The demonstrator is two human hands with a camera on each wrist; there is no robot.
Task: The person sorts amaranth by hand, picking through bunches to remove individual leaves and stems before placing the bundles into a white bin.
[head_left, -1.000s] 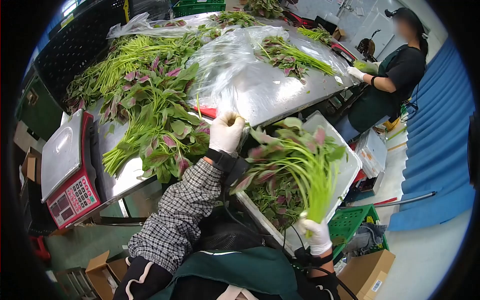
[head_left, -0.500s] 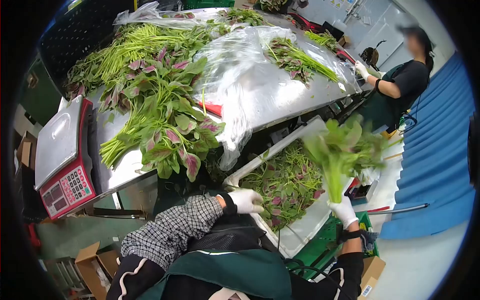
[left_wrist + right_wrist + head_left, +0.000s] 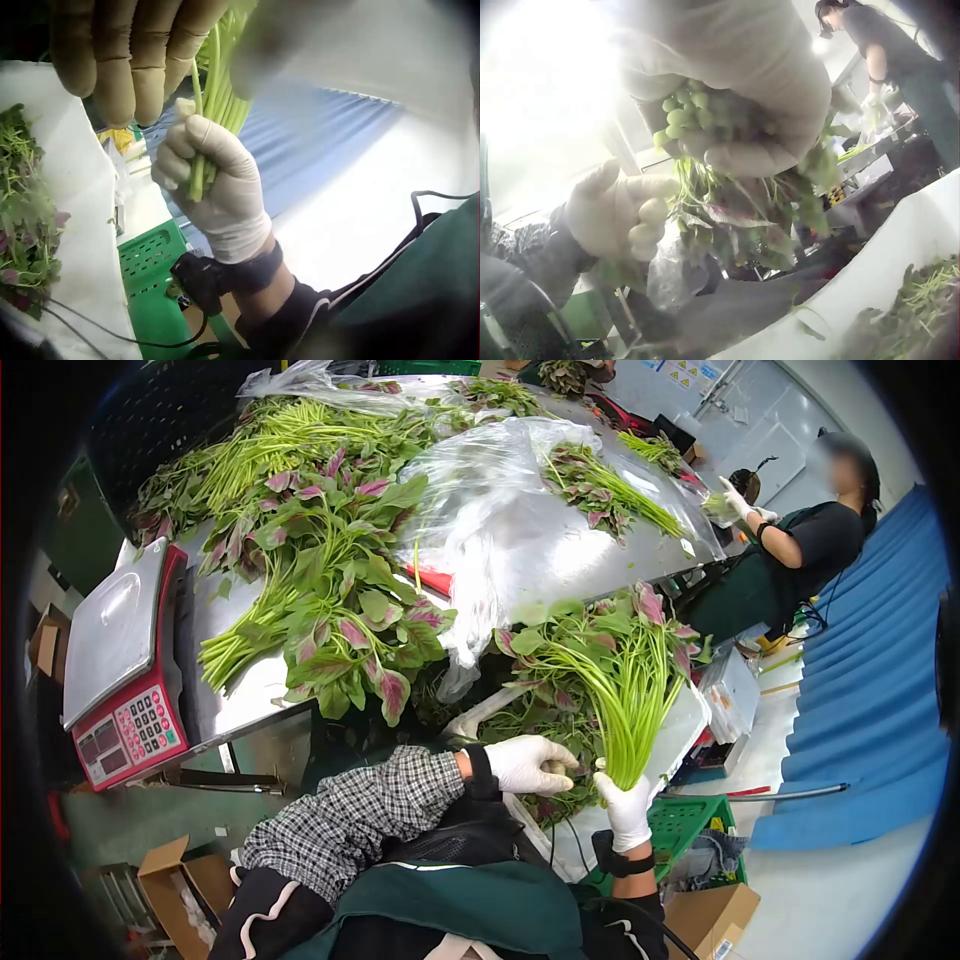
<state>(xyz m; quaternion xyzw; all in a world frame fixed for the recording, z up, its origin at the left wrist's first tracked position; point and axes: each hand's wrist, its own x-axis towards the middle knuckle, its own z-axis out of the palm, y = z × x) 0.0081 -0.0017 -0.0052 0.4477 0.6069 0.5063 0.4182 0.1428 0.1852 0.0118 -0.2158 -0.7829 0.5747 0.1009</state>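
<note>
In the head view, my gloved right hand (image 3: 627,812) grips a bunch of leafy greens (image 3: 622,725) by its stem ends, over a white foam box (image 3: 690,725). The leaves, green and purple-red, fan up and away from the hand. My gloved left hand (image 3: 532,764) is just left of those stems, its fingers loosely bent and holding nothing visible. The left wrist view shows the right hand (image 3: 217,180) curled round the stems (image 3: 217,105). Cut stem ends (image 3: 688,112) stick out of the right fist in the right wrist view, with the left hand (image 3: 619,214) nearby.
A metal table (image 3: 570,565) carries a large pile of greens (image 3: 330,570), clear plastic film (image 3: 480,490) and smaller bunches. At the left stands a red scale (image 3: 125,730). A green crate (image 3: 685,825) sits beside the box. Another person (image 3: 790,560) works at the far right.
My left hand has left the plastic film, come down towards my body, then moved right beside the stems. The gripped bunch swung right and came back over the box.
</note>
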